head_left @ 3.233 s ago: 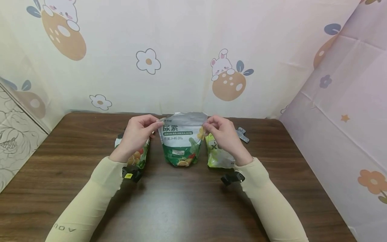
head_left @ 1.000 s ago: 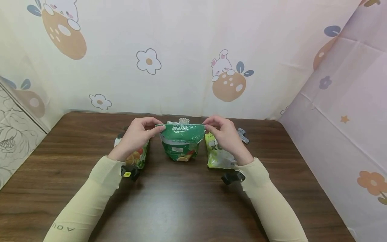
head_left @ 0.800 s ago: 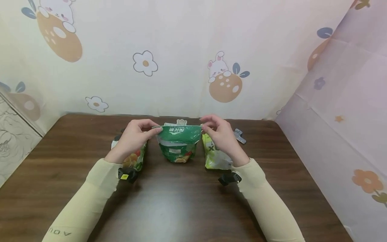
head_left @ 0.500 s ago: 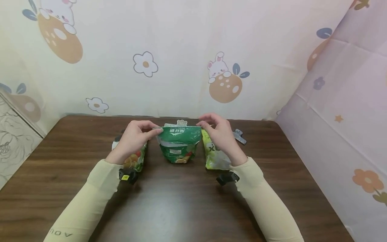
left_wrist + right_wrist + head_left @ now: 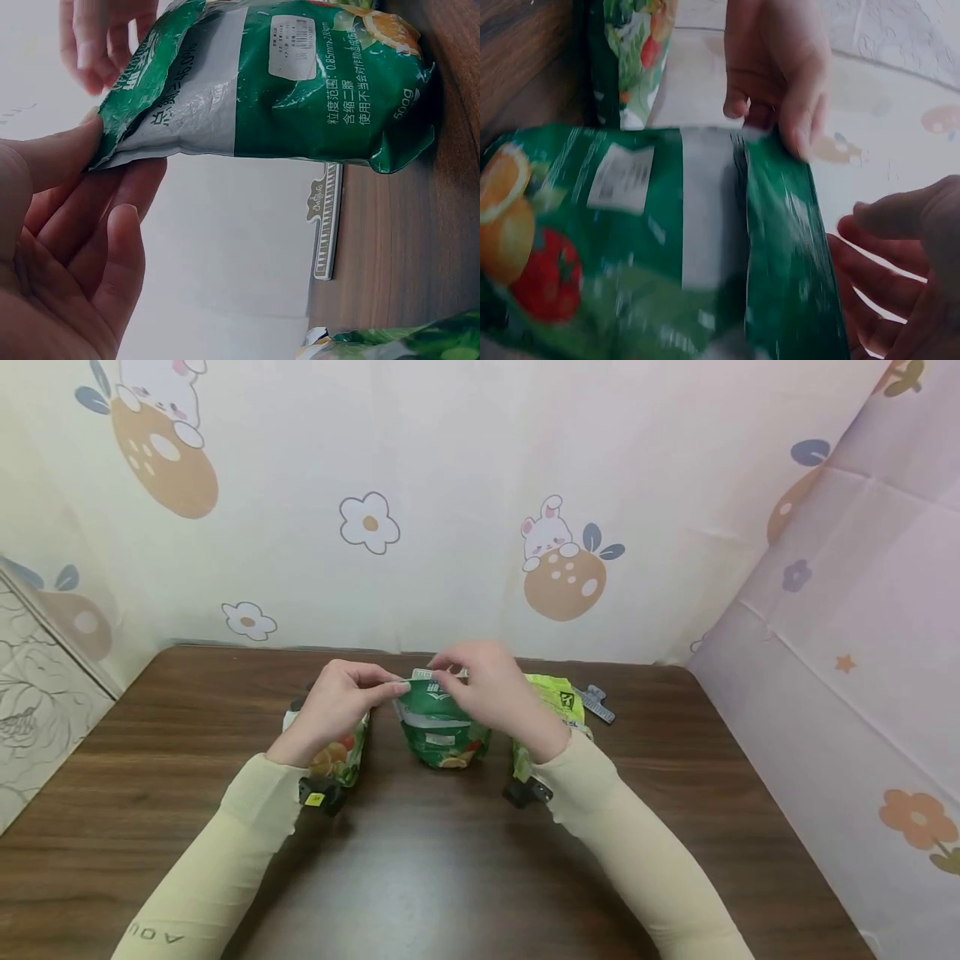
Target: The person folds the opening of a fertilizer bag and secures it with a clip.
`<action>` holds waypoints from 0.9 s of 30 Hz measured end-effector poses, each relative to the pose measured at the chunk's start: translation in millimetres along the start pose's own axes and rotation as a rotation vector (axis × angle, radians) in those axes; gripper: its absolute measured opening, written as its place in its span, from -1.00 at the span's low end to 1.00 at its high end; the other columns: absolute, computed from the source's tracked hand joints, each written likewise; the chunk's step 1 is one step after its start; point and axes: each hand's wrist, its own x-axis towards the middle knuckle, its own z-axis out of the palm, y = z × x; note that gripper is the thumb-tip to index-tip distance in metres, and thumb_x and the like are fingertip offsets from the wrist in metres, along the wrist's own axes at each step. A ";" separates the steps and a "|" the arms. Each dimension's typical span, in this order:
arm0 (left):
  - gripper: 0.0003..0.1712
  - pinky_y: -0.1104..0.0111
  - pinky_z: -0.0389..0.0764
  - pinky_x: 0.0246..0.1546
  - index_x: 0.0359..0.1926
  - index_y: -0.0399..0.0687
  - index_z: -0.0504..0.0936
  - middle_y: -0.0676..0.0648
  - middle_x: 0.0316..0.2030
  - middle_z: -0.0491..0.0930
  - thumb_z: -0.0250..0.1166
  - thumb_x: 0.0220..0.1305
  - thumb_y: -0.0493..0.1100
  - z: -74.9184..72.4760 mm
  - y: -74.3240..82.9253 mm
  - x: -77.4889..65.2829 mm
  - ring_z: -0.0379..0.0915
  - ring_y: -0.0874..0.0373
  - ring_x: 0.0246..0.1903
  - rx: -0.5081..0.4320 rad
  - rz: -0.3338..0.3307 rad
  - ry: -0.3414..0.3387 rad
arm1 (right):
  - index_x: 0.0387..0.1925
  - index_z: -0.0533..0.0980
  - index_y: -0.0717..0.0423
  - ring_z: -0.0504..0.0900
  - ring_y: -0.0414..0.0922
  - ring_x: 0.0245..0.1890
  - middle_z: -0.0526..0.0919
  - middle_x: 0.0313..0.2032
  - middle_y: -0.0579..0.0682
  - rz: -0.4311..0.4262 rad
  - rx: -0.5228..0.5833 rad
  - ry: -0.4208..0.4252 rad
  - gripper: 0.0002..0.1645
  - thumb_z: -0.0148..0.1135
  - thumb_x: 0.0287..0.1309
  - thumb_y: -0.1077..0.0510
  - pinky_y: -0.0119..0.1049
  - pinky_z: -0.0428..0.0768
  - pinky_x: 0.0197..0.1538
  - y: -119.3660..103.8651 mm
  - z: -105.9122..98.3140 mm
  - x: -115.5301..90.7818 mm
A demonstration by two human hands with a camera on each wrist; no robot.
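Note:
A green and white printed pouch stands on the table with its top folded down into a green flap. My left hand pinches the left end of that fold between thumb and fingers, as the left wrist view also shows. My right hand is over the middle of the fold, in front of the pouch's right part. In the right wrist view its thumb and fingers are spread apart beside the folded edge, holding nothing. Behind the pouch lies a sealing clip with a toothed bar, mostly hidden in the head view.
A pouch with fruit pictures stands left, partly behind my left wrist. To the right is a yellow-green pouch, partly covered by my right arm, with a grey clip beside it. A patterned curtain hangs behind the wooden table.
The pouch's top was folded forward and down, showing green. My right hand then left the fold's right end and moved left to its middle. My left hand kept its pinch.

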 end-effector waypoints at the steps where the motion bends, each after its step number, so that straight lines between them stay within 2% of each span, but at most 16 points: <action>1: -0.73 0.17 0.51 -0.20 -0.20 0.06 0.81 0.07 -0.26 0.74 0.39 0.27 0.11 0.1 -0.2 -0.1 0.54 0.10 -0.21 -0.001 0.002 0.000 | -0.11 0.71 0.05 0.62 -0.18 -0.13 0.72 -0.16 -0.10 -0.005 -0.025 -0.020 -0.82 0.26 0.34 0.13 -0.23 0.56 -0.03 -3.4 2.2 2.6; 4: -0.74 0.18 0.50 -0.23 -0.20 0.05 0.81 0.07 -0.27 0.74 0.39 0.28 0.09 0.5 -0.6 -0.8 0.53 0.09 -0.23 -0.009 0.004 -0.002 | -0.12 0.71 0.02 0.62 -0.19 -0.12 0.72 -0.17 -0.11 -0.020 -0.084 -0.053 -0.83 0.26 0.34 0.13 -0.25 0.56 0.00 -10.7 9.5 7.3; 8: -0.75 0.19 0.50 -0.26 -0.20 0.05 0.81 0.06 -0.28 0.74 0.39 0.28 0.08 1.7 -0.8 -0.8 0.52 0.07 -0.27 -0.011 0.016 -0.006 | -0.13 0.71 -0.03 0.62 -0.19 -0.11 0.72 -0.17 -0.14 -0.005 -0.119 -0.037 -0.84 0.27 0.33 0.17 -0.25 0.57 0.00 -12.4 16.4 6.7; 15: -0.80 0.17 0.50 -0.24 -0.22 0.05 0.80 0.07 -0.28 0.73 0.39 0.29 0.03 2.0 0.6 0.7 0.52 0.08 -0.26 0.008 0.031 -0.001 | -0.07 0.71 -0.05 0.65 -0.18 -0.08 0.73 -0.12 -0.14 0.067 -0.120 0.008 -0.80 0.32 0.30 0.18 -0.23 0.60 -0.04 -3.8 17.4 0.4; 19: -0.81 0.17 0.48 -0.24 -0.22 0.06 0.80 0.07 -0.29 0.73 0.39 0.29 0.02 1.2 0.7 1.0 0.51 0.07 -0.27 0.017 0.026 0.002 | -0.09 0.72 -0.04 0.67 -0.18 -0.10 0.74 -0.13 -0.13 0.079 -0.113 0.028 -0.81 0.32 0.30 0.17 -0.20 0.60 -0.03 4.0 14.5 -4.2; 27: -0.80 0.16 0.48 -0.22 -0.21 0.06 0.80 0.06 -0.27 0.73 0.40 0.29 0.04 1.1 0.7 1.7 0.50 0.06 -0.24 0.014 0.007 -0.005 | -0.08 0.72 -0.01 0.69 -0.16 -0.08 0.74 -0.10 -0.11 0.086 -0.033 0.074 -0.79 0.36 0.25 0.22 -0.17 0.60 0.01 21.8 6.7 -16.7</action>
